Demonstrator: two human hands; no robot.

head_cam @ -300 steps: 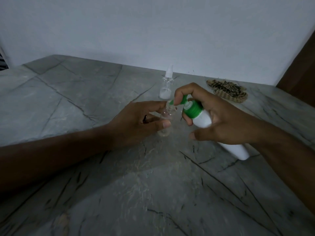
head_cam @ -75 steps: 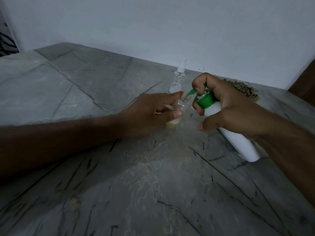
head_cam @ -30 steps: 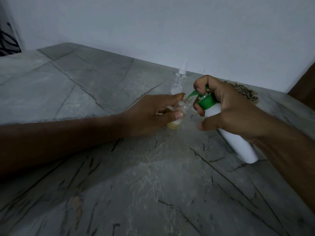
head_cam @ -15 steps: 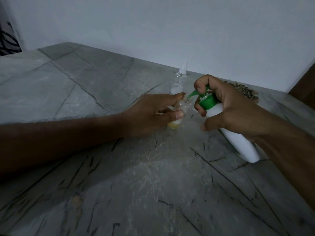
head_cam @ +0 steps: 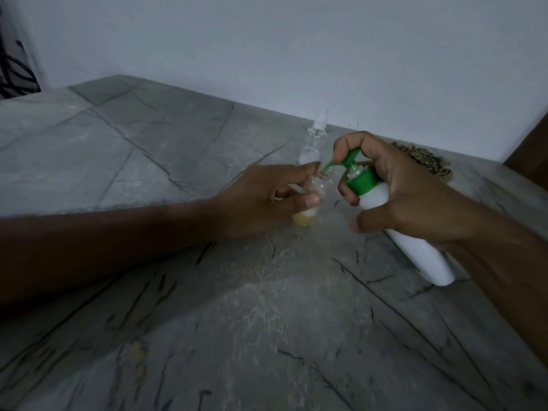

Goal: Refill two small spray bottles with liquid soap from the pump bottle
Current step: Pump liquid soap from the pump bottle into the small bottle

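Note:
My left hand (head_cam: 261, 200) grips a small clear spray bottle (head_cam: 317, 191) that stands uncapped on the grey stone table (head_cam: 148, 161), with yellow soap in its bottom. My right hand (head_cam: 409, 197) holds the white pump bottle (head_cam: 415, 247), tilted toward the small bottle. Its green pump head (head_cam: 353, 161) is raised under my forefinger, and the spout tip sits at the small bottle's open neck. A second small spray bottle (head_cam: 314, 137) with its white nozzle on stands upright just behind my left fingers.
A dark striped woven object (head_cam: 424, 158) lies behind my right hand near the white wall. A brown wooden surface (head_cam: 530, 152) rises at the far right. The table's front half stretches toward me under both forearms.
The green pump head has risen from its pressed position. Over the last ten seconds yellow soap has gathered in the bottom of the held small bottle.

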